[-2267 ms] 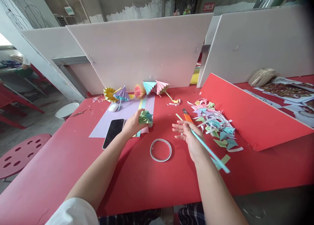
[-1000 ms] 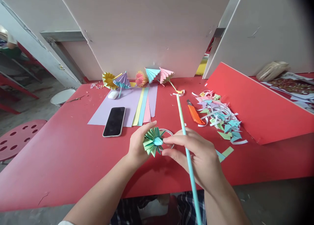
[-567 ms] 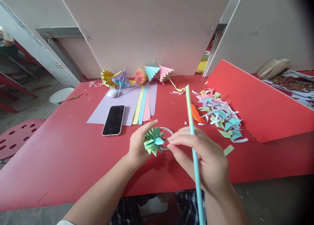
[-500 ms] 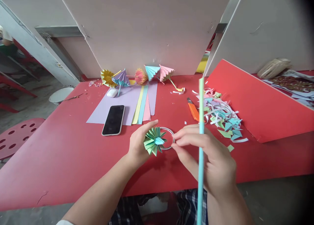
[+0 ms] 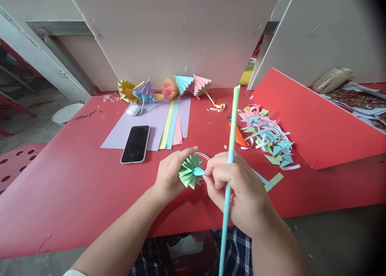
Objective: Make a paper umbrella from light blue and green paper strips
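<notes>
My left hand (image 5: pixel 169 173) is wrapped round a pleated green paper umbrella (image 5: pixel 187 172), its blue folded middle turned towards my right side. The thumb and fingertips of my right hand (image 5: pixel 245 191) are pinched together at that blue middle. A long thin paper stick (image 5: pixel 234 119), green at the top and light blue below, lies tilted across my right hand and appears held between its fingers. Just behind the umbrella, a thin pale ring (image 5: pixel 205 156) shows partly; my hands hide the rest.
Finished paper umbrellas (image 5: pixel 183 84) stand along the wall. A phone (image 5: pixel 135 144), coloured paper sheets (image 5: pixel 150 121) and a white mouse-shaped object (image 5: pixel 133 109) lie at left. To the right are an orange cutter (image 5: pixel 240 137), paper scraps (image 5: pixel 268 131) and a tilted red board (image 5: pixel 316 123).
My right hand has moved left to the umbrella's blue middle, carrying the stick along, which now leans more. Blue and green strips show beside my right wrist. The view has shifted slightly.
</notes>
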`<control>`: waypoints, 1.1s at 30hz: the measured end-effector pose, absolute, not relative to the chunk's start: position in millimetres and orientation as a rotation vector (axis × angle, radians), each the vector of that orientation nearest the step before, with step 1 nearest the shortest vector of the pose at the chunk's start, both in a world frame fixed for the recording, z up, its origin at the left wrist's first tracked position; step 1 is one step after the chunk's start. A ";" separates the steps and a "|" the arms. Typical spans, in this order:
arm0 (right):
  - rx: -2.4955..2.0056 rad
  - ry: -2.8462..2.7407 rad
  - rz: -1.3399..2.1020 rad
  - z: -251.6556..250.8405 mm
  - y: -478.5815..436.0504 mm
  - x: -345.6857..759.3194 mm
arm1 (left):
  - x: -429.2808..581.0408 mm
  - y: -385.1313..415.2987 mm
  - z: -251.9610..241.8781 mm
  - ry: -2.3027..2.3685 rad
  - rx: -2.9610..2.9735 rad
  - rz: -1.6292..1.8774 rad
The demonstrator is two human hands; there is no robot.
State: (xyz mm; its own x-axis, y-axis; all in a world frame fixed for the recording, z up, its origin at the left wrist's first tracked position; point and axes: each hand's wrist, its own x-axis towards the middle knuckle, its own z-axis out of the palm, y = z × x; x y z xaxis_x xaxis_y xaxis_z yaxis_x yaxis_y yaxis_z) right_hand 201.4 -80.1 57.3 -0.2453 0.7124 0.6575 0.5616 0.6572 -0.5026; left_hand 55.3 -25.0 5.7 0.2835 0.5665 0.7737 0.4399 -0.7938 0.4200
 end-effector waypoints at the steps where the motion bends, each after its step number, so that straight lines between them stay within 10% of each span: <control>1: -1.002 -1.933 0.206 57.1 -79.8 202.0 | 55.1 -25.1 5.7 0.944 2.406 1.505; 33: -1.199 -1.950 0.356 46.1 -73.7 223.2 | 57.2 -27.6 6.0 0.944 2.110 0.763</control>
State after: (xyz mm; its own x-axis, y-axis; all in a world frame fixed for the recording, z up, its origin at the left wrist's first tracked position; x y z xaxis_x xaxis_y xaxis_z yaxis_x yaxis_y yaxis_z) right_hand 223.2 -73.7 46.1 -0.2291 0.8443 0.4844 0.6186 0.5105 -0.5972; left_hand 57.2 -27.6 6.0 0.5625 0.7951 0.2267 0.3876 -0.4958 0.7771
